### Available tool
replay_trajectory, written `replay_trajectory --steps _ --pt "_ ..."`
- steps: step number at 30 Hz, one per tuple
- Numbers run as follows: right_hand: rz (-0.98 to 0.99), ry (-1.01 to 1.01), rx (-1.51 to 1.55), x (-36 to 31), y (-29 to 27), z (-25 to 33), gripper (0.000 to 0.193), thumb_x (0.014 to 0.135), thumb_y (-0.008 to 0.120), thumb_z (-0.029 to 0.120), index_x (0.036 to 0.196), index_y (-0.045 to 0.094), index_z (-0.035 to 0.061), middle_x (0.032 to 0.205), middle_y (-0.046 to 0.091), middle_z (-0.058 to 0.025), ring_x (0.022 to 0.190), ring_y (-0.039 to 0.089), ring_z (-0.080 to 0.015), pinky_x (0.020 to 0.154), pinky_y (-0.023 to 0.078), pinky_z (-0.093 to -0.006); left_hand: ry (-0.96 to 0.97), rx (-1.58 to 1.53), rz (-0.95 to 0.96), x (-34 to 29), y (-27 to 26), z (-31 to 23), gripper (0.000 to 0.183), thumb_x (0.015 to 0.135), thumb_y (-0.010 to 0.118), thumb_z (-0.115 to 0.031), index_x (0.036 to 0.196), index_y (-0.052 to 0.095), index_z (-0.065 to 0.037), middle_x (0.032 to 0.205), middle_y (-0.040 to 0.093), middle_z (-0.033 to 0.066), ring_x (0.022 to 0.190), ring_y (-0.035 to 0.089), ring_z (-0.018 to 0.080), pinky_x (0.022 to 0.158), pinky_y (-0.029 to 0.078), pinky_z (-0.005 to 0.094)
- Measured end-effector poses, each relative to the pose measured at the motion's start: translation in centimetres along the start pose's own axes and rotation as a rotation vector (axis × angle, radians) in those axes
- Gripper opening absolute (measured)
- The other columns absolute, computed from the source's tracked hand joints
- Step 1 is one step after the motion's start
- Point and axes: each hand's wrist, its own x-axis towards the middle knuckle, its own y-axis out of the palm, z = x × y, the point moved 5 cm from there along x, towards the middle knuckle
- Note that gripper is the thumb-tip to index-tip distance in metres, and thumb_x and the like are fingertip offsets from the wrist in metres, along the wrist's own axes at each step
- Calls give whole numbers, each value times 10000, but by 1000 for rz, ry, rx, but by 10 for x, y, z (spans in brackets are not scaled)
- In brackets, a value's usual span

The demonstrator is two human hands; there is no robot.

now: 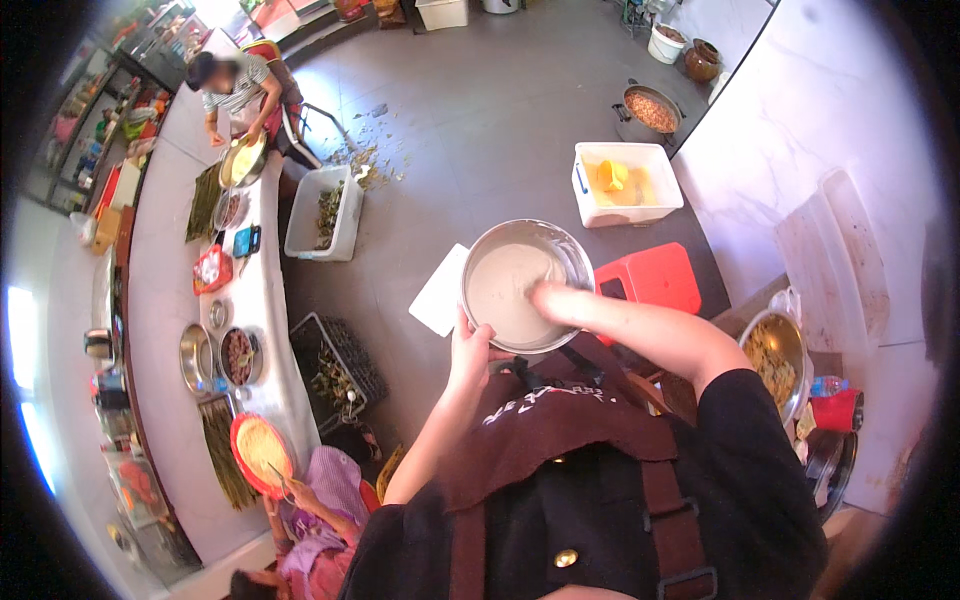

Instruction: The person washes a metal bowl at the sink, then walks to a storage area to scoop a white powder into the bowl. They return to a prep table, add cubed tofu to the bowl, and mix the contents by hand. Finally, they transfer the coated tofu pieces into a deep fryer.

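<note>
Steel bowl: round, shiny, filled with pale beige batter, held up centre above grey floor. Left hand clamped on near-left rim. Right hand dipped in batter, fingers hidden, grip unclear. Red stool just right.

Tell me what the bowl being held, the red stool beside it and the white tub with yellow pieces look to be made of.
The bowl looks like polished metal, probably stainless steel: grey, with bright glints on rim and wall. The red stool looks like moulded plastic: flat, even colour, soft sheen. The white tub also looks plastic: opaque matt walls, rounded corners, a blue handle.
</note>
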Motion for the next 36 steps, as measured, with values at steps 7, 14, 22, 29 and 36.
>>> replay_trajectory --steps 7,14,22,29,36 --pt "-215 -249 -307 161 -102 73 390 982 417 282 1200 624 33 1213 630 -209 1078 638 -317 929 495 -432 -31 66 -19 178 51 -58 832 788 420 61 1537 187 -216 1281 503 191 864 683 317 549 632 354" --pt "47 -231 -614 322 -278 82 383 906 533 263 1212 613 46 1152 652 -205 1063 640 -340 873 524 -424 33 -54 -187 336 110 -182 852 779 414 72 1543 167 -212 1313 494 183 890 677 318 532 627 347" --pt "461 -511 -765 437 -350 267 366 846 608 289 1086 708 31 1123 684 -192 1031 656 -305 850 519 -400 27 -165 -240 520 118 -280 811 807 405 83 1530 203 -225 1244 515 164 878 661 287 540 628 349" --pt "-69 -318 -74 629 -510 390 358 938 497 264 1128 668 12 1117 681 -182 1053 645 -307 868 509 -425 95 -141 -123 721 104 -426 819 830 405 73 1550 136 -210 1324 486 177 926 667 295 567 631 333" --pt "550 -416 -761 750 -594 445 351 938 475 309 1139 672 100 1192 662 -139 1076 624 -322 969 458 -411 67 -121 -181 888 70 -583 879 776 419 82 1553 166 -242 1325 489 147 888 677 288 521 629 337"
